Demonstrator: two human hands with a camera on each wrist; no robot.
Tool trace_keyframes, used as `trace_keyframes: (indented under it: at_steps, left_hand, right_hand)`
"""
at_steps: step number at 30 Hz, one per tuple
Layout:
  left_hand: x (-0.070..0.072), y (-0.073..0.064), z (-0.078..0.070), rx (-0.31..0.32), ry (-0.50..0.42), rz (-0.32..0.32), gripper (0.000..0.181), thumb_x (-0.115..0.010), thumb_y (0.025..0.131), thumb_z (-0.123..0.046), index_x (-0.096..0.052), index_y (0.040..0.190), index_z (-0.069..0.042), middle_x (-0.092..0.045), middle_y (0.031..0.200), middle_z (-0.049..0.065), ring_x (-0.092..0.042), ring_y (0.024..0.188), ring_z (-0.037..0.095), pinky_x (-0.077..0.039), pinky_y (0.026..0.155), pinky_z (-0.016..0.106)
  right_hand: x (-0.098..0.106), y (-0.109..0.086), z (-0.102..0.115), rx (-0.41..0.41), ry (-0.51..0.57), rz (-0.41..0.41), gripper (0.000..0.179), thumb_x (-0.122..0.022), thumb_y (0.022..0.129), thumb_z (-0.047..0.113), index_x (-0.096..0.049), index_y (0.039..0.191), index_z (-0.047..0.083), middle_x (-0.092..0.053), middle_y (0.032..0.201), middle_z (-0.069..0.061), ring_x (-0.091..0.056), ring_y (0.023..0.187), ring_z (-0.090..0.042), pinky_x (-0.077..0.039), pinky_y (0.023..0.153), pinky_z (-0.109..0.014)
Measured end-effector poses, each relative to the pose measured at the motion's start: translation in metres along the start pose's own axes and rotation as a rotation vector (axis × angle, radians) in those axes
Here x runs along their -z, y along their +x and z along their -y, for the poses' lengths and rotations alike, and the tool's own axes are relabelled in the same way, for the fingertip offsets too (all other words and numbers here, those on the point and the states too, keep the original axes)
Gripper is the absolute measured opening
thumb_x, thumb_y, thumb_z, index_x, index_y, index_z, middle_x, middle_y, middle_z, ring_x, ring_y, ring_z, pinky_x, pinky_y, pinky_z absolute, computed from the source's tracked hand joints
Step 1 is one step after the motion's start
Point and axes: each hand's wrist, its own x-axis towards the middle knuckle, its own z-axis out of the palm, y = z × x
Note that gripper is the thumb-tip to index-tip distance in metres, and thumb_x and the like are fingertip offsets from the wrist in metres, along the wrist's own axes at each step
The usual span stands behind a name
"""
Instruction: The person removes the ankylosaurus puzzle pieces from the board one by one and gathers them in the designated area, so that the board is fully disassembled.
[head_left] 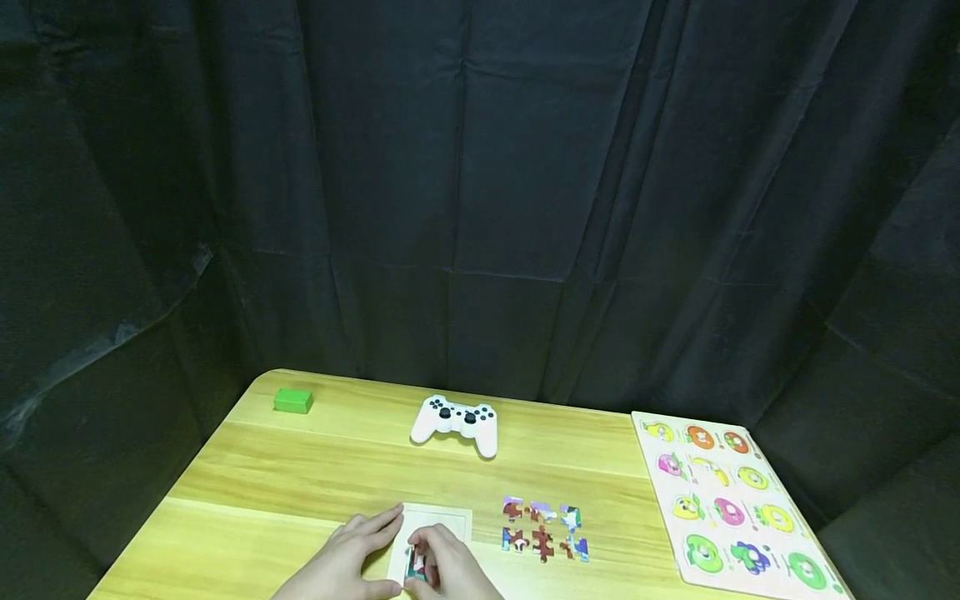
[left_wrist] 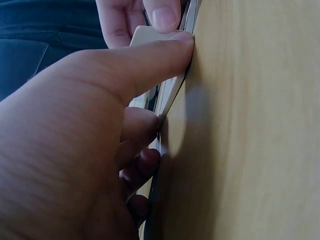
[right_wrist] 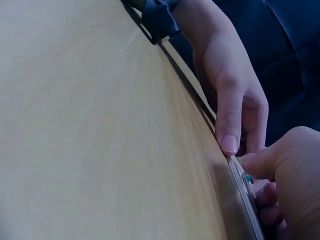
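A pale wooden puzzle tray [head_left: 442, 510] lies at the near edge of the table. My left hand [head_left: 348, 554] rests along its left side, fingers stretched toward the far corner and thumb at the near one. In the left wrist view that thumb [left_wrist: 167, 52] presses at the tray's edge. Over the tray, my right hand [head_left: 450, 562] pinches a puzzle piece [head_left: 417, 564] with dark, teal and white print, mostly covered by the fingers. The fingertips of both hands are close together in the right wrist view, where a bit of teal shows beneath the right hand [right_wrist: 300, 170].
Several loose jigsaw pieces [head_left: 542, 542] lie right of the tray. A white game controller [head_left: 455, 423] sits behind it, and a green block [head_left: 293, 401] at the back left. A fruit puzzle board [head_left: 678, 533] covers the right side. Dark curtains [head_left: 465, 208] surround the table.
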Motion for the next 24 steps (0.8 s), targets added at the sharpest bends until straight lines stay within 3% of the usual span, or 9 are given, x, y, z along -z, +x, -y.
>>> trace_keyframes:
  at_steps: [9, 19, 24]
  left_hand:
    - [0.0, -0.001, 0.001, -0.017, 0.008, -0.015, 0.087, -0.082, 0.088, -0.054, -0.054, 0.154, -0.005, -0.047, 0.166, 0.004, -0.045, 0.11, 0.003, -0.047, 0.098, 0.034]
    - [0.001, -0.001, -0.003, 0.0, 0.003, -0.002, 0.088, -0.082, 0.087, -0.054, -0.053, 0.155, -0.007, -0.046, 0.166, 0.004, -0.044, 0.108, 0.004, -0.046, 0.097, 0.035]
    - [0.001, -0.001, -0.004, 0.01, 0.028, -0.002, 0.088, -0.081, 0.088, -0.056, -0.053, 0.157, -0.009, -0.046, 0.166, 0.003, -0.046, 0.11, 0.005, -0.048, 0.098, 0.038]
  right_hand:
    - [-0.006, -0.001, -0.003, 0.126, -0.1, -0.068, 0.033, -0.075, 0.099, 0.018, -0.067, 0.123, -0.004, -0.06, 0.097, -0.001, -0.041, 0.076, 0.012, -0.046, 0.061, -0.011]
    - [-0.002, 0.0, 0.004, 0.106, -0.027, -0.081, 0.035, -0.079, 0.096, 0.009, -0.069, 0.125, -0.006, -0.067, 0.11, -0.011, -0.048, 0.077, 0.01, -0.05, 0.065, -0.014]
    - [0.012, -0.004, 0.012, 0.026, 0.042, -0.089, 0.038, -0.077, 0.099, 0.016, -0.068, 0.13, -0.004, -0.066, 0.116, -0.011, -0.046, 0.07, 0.01, -0.049, 0.061, -0.015]
